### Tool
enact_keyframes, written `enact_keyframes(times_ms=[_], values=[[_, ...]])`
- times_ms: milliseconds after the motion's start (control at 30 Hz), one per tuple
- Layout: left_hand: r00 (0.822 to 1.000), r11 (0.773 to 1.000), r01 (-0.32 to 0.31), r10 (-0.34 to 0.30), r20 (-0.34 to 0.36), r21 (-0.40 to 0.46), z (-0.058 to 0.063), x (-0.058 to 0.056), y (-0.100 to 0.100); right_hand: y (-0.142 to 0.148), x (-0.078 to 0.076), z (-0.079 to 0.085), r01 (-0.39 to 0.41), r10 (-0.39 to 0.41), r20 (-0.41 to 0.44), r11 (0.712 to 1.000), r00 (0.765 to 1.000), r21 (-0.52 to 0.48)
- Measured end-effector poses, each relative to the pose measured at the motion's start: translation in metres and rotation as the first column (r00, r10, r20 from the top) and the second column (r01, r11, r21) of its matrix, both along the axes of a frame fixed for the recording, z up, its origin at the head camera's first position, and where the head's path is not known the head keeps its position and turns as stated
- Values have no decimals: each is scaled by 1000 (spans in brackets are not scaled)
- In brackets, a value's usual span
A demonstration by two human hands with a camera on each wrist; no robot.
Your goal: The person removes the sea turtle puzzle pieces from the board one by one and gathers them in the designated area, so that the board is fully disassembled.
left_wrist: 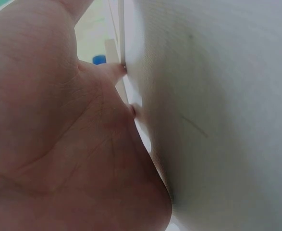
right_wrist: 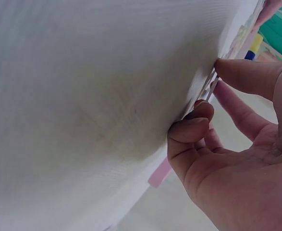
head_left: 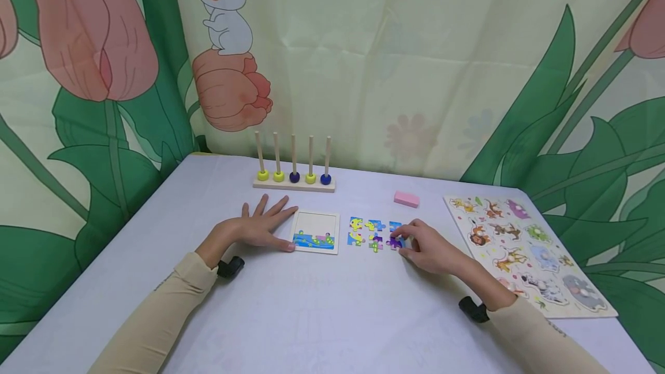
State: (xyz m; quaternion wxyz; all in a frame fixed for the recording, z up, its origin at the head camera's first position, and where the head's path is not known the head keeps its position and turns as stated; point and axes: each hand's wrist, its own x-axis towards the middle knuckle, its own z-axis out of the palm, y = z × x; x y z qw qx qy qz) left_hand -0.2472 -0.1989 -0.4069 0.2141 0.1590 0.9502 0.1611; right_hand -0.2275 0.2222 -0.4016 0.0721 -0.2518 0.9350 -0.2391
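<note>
My left hand [head_left: 257, 229] rests on the white table with its fingers spread, thumb and fingertips at the left edge of a small square puzzle tray [head_left: 317, 220]. Blue, patterned pieces [head_left: 313, 241] fill the tray's lower part; its upper part is bare. To the tray's right lie several loose jigsaw pieces [head_left: 356, 224] in rows. My right hand [head_left: 431, 250] pinches a purple jigsaw piece [head_left: 395, 243] at the right end of these rows. In the right wrist view, the thumb [right_wrist: 246, 74] and curled fingers meet at a thin edge low over the cloth, partly hidden by the fingers.
Behind the tray stands a wooden peg stand [head_left: 294, 185] with yellow and dark blue beads. A pink block [head_left: 406, 199] lies at the back right. On the right, beside my right forearm, is a large animal puzzle board [head_left: 519, 253]. A printed curtain [head_left: 353, 74] hangs behind the table.
</note>
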Motion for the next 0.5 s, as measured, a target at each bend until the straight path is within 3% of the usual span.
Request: enact_keyframes(times_ms=[500], values=[[1000, 1000, 5, -5, 7, 13, 0, 0, -2, 1, -2, 1, 1, -2, 33, 1000, 999, 28]])
